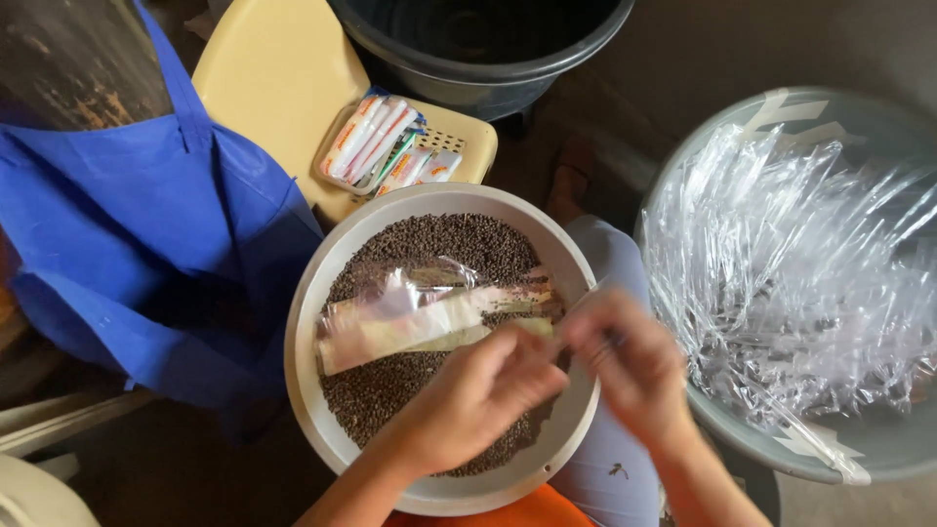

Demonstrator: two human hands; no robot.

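The left hand [478,395] is seen curled over a white bowl [312,390], its fingertips pinched on the end of a narrow clear sleeve [429,322] that lies across the peppercorns [390,390] filling the bowl. The right hand [630,366] is blurred by motion; its fingers are bent in toward the same end of the sleeve, but whether anything is gripped there cannot be told. For this kind of handling, the sleeve's mouth is best kept pinched between thumb and forefinger and held low over the bowl, so that stray grains fall back in (a judgement, not something shown). To the right, a grey tub [878,449] heaped with clear plastic wrappers [791,263] is placed just beside the bowl. Behind the bowl, small printed packets [386,146] are resting on a yellow plastic chair [273,88], with a dark bucket [478,49] beyond and a blue apron [146,234] hanging at the left.
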